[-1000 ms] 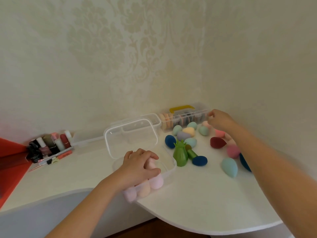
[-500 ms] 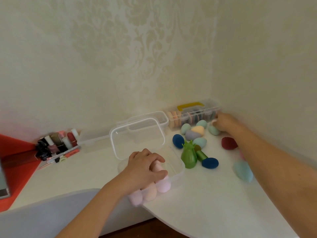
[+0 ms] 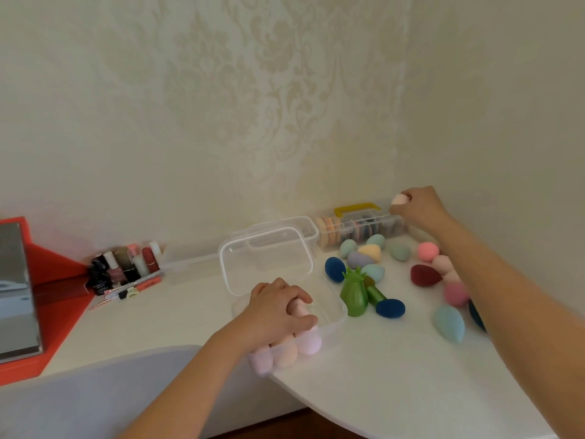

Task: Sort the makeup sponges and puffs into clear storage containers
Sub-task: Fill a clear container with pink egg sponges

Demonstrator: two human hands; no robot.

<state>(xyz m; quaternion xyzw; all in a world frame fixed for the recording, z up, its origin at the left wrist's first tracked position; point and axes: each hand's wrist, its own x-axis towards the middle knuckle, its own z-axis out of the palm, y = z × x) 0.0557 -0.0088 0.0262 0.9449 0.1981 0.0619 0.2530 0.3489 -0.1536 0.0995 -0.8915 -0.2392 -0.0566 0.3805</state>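
Okay, got a small, rounded pale-pink sponge (image 3: 397, 199) pinched by the right hand (image 3: 422, 208), right of centre in the frame, arm stretched out just above the lidded puff box (image 3: 357, 230). Also gripping another pink sponge (image 3: 299, 308) with the left hand (image 3: 275, 312), fingers curled, down in the open clear container (image 3: 333, 321) at lower centre.
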